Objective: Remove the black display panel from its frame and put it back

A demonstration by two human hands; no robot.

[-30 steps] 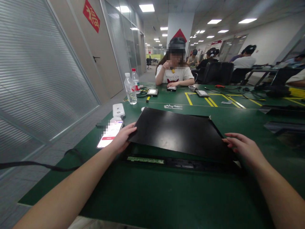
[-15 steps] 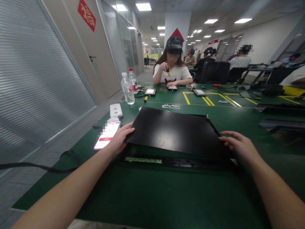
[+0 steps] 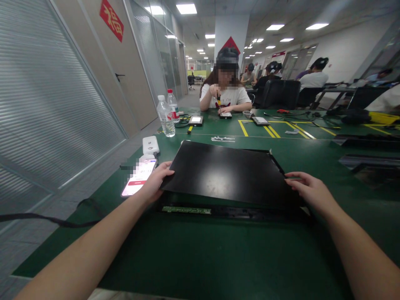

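Note:
A thin black LCD panel (image 3: 215, 175) is tilted over a black frame (image 3: 250, 212), its near edge raised. A green circuit board strip (image 3: 186, 210) shows along the frame's near side. My left hand (image 3: 160, 178) grips the panel's left edge, thumb on top and the other fingers underneath. At the right edge, my right hand (image 3: 302, 184) pinches the panel's rim between bent fingers; its thumb is partly hidden.
Left of the panel lie a lit phone (image 3: 139, 178) and a white power bank (image 3: 150, 146). Two bottles (image 3: 166, 116) stand behind them. Across the green table a co-worker (image 3: 225, 89) holds a screwdriver (image 3: 218, 100) over a hard drive (image 3: 225, 115). Dark panels (image 3: 365, 160) lie at right.
My right hand's fingers have closed in more on the panel's right edge. The panel stays almost still. Across the table, the co-worker's screwdriver has come down to the hard drive.

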